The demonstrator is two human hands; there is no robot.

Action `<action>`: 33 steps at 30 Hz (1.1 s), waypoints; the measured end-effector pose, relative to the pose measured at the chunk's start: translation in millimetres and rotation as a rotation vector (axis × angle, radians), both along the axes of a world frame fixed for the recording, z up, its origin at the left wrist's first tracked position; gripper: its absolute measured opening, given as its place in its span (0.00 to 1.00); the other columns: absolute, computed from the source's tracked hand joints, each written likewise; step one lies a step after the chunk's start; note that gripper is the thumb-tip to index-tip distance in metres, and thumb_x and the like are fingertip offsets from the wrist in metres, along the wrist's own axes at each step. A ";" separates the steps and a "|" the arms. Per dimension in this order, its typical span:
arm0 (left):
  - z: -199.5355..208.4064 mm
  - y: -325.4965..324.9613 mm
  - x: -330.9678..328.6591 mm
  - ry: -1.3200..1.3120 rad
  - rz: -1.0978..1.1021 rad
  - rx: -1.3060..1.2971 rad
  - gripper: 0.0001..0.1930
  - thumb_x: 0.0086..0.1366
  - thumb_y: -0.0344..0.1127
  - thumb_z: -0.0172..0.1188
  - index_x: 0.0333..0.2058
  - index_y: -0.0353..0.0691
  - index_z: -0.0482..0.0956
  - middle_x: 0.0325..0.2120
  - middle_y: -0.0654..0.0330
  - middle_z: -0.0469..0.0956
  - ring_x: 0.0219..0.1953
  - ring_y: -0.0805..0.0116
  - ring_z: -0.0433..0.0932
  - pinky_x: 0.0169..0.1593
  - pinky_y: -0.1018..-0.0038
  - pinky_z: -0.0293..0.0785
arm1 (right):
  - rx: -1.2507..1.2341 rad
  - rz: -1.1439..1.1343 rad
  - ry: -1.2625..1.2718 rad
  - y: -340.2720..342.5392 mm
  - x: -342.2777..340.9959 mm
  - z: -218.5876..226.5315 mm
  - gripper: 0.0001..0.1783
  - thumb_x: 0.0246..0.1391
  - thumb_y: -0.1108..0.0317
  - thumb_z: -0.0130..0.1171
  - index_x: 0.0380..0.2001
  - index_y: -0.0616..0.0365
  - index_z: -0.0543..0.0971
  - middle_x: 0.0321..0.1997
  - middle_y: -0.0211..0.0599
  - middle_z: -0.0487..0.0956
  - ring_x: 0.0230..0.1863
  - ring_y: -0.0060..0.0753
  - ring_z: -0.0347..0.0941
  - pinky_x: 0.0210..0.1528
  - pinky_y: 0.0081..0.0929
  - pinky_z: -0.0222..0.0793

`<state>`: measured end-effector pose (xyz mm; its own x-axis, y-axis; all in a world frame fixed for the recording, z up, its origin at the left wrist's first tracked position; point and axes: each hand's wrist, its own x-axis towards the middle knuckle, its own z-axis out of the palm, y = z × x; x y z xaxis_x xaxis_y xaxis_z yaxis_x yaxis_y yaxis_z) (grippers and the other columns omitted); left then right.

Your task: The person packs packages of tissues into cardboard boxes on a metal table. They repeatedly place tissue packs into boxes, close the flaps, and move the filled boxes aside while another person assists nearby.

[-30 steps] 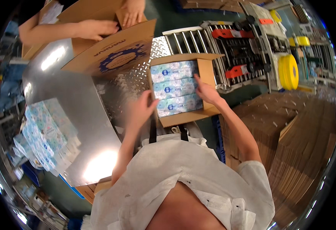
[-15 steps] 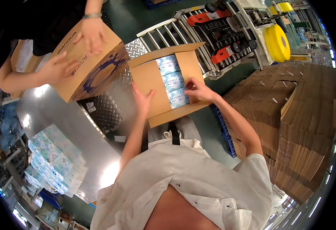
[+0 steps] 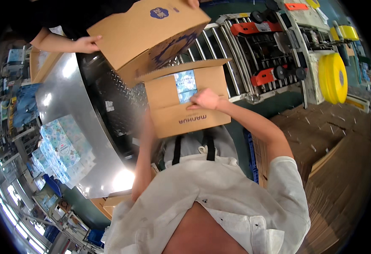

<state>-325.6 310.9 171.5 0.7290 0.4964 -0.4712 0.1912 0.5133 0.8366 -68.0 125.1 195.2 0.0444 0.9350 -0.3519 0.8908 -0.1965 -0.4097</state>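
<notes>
In front of me an open carton (image 3: 164,95) holds blue-and-white patterned packs (image 3: 186,81), seen through the gap between its flaps. The near flap (image 3: 185,121) is folded inward over part of the packs, while the far flap (image 3: 185,67) stands up. My right hand (image 3: 206,99) is closed with curled fingers at the near flap's inner edge. My left hand (image 3: 147,125) is smeared by motion beside the carton's left side; its fingers cannot be made out.
Across from me a co-worker's hands (image 3: 88,44) hold a large closed carton (image 3: 147,29) at the roller conveyor (image 3: 213,44). A steel table (image 3: 105,163) at left bears patterned flat packs (image 3: 62,146). Stacked flat cardboard (image 3: 321,148) stands right, below yellow tape rolls (image 3: 333,78).
The near flap has been folded inward, with my right hand now on it. My left hand has moved down off the left flap. The co-worker's carton has moved right toward the conveyor.
</notes>
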 end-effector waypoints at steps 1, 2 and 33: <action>-22.5 -2.5 -15.8 0.106 -0.031 0.150 0.35 0.68 0.35 0.61 0.68 0.41 0.53 0.59 0.54 0.68 0.57 0.64 0.71 0.58 0.68 0.71 | 0.192 0.031 -0.011 3.4 1.3 -13.5 0.21 0.56 0.45 0.59 0.29 0.53 0.75 0.38 0.28 0.80 0.47 0.34 0.76 0.46 0.36 0.70; -37.9 -9.0 -32.3 0.197 -0.043 0.269 0.35 0.68 0.36 0.61 0.68 0.42 0.54 0.60 0.55 0.68 0.58 0.64 0.71 0.58 0.68 0.71 | 0.384 0.060 -0.016 4.1 -3.1 -23.0 0.19 0.56 0.47 0.58 0.32 0.52 0.75 0.39 0.28 0.79 0.49 0.33 0.75 0.48 0.37 0.70; -6.4 2.6 39.9 0.739 0.326 0.783 0.33 0.76 0.55 0.39 0.62 0.28 0.65 0.61 0.49 0.70 0.58 0.55 0.72 0.61 0.66 0.66 | -0.076 -1.427 0.934 -76.9 35.3 -231.3 0.37 0.63 0.36 0.43 0.54 0.62 0.71 0.53 0.56 0.77 0.58 0.56 0.71 0.60 0.39 0.63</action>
<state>-285.7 313.5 165.1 0.1813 0.9611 -0.2083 0.7261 0.0120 0.6875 -32.7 48.1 -36.1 0.5370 0.3203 -0.7804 -0.5153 -0.6079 -0.6041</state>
